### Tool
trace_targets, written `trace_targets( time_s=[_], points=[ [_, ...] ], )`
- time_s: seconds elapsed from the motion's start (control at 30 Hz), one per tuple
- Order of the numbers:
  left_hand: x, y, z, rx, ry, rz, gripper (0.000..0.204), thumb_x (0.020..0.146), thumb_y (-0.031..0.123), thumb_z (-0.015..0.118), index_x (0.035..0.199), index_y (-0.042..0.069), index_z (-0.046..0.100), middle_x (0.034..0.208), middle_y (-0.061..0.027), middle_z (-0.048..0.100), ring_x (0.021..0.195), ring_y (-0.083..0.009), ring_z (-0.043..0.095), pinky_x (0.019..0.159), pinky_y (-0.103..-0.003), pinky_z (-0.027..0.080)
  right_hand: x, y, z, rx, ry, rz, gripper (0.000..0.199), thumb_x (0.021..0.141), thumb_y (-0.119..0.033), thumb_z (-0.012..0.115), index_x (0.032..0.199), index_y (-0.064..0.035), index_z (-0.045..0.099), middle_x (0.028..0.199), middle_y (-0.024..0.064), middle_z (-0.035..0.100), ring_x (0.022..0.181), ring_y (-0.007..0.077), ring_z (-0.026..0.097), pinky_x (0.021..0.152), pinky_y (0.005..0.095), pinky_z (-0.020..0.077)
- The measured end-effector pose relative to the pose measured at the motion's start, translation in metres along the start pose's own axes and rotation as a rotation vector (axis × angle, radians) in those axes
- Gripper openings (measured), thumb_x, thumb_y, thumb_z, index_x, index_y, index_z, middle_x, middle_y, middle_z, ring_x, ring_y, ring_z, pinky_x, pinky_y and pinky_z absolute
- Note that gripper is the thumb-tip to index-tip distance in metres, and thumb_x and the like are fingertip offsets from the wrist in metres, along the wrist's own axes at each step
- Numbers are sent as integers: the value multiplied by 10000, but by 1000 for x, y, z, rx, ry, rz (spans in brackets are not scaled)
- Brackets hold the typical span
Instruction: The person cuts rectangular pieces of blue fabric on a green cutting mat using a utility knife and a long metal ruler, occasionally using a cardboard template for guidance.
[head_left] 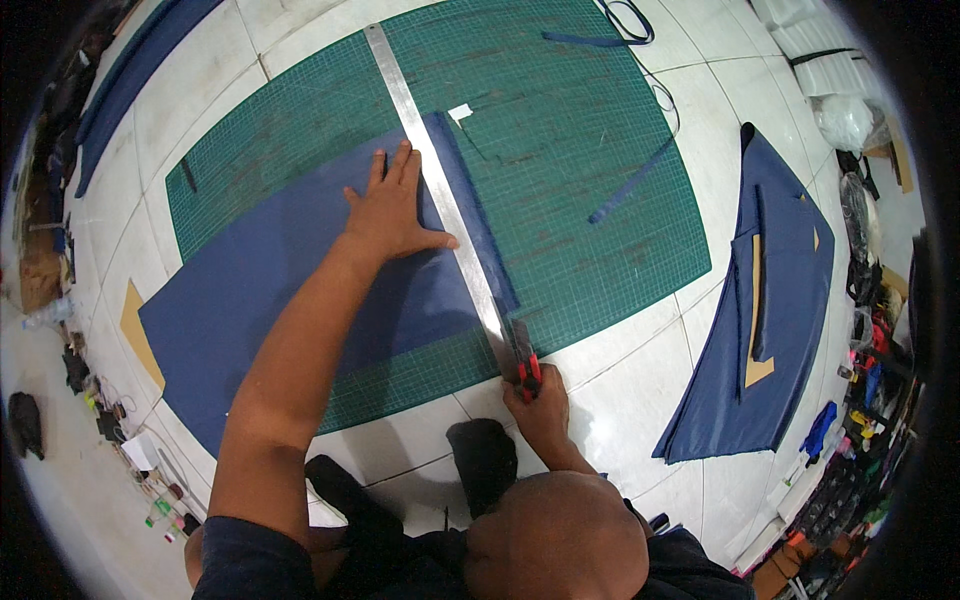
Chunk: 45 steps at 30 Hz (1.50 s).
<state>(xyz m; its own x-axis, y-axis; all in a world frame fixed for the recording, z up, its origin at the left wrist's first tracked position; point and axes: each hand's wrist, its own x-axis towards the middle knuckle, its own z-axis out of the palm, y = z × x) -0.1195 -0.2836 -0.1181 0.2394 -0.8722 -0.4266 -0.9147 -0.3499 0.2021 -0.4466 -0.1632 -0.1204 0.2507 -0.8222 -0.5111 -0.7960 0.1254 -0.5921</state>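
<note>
Navy-blue fabric, one smooth, faintly sheened panel with a frayed right-hand edge, lies over the left part of a green cutting mat and runs past the mat's lower left corner onto white floor tiles. One steel ruler — long, flat, straight-sided — slants across the panel from the mat's top edge to its bottom edge, leaving a narrow band of fabric on its right.

The left hand is spread, clenched on nothing; its fingers rest on the cloth beside the ruler and its thumb reaches onto the metal. The right hand grasps one red-and-black cutter at the mat's bottom edge, right beside the ruler's lower end.

Two narrow blue strips lie toward the mat's right edge, one of them looping over its upper right corner. One white scrap sits near the ruler. Beyond the mat's right edge is a folded navy piece — tan card shows in its folds. Fine printed grid lines cover the mat.
</note>
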Motion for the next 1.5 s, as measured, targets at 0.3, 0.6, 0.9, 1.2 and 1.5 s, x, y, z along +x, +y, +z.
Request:
trace_targets(
  time_s=[0.3,0.6,0.9,1.2,1.5],
  points=[
    [-2,6,-10,12,-38,-17,1450,515,695,891,1605,73,164,1689,-129,123,1545,-417,117,1074,-813,263,11,-14,-13,71,-32,-88,335,910,-225,704,1095,-20,514,938,220,613,854,424,633,728,502,495],
    [2,10,-14,76,-66,-33,1433,543,650,904,1610,77,137,1696,-108,98,1546,-412,119,1069,-800,296,154,-133,-12,-249,-15,-370,316,968,-225,560,1148,11,454,858,307,687,821,496,687,746,591,536],
    [7,6,-9,30,-64,-35,1455,479,541,963,1606,112,149,1703,-86,75,1537,-444,120,1040,-827,302,214,-181,16,-294,55,-418,266,948,-162,515,1130,25,462,950,307,703,911,474,707,812,563,561],
    [3,6,-13,64,-76,-22,1446,514,623,930,1603,82,149,1690,-114,99,1534,-426,142,1035,-817,332,213,-184,20,-305,54,-404,247,970,-164,464,1124,24,507,992,310,701,926,479,701,820,570,555],
    [10,8,-10,122,-83,-36,1472,521,714,877,1609,65,127,1695,-106,79,1535,-419,145,1028,-799,354,163,-154,-11,-320,-118,-380,308,940,-179,535,1156,27,459,979,348,650,968,525,641,846,601,501]
  ],
)
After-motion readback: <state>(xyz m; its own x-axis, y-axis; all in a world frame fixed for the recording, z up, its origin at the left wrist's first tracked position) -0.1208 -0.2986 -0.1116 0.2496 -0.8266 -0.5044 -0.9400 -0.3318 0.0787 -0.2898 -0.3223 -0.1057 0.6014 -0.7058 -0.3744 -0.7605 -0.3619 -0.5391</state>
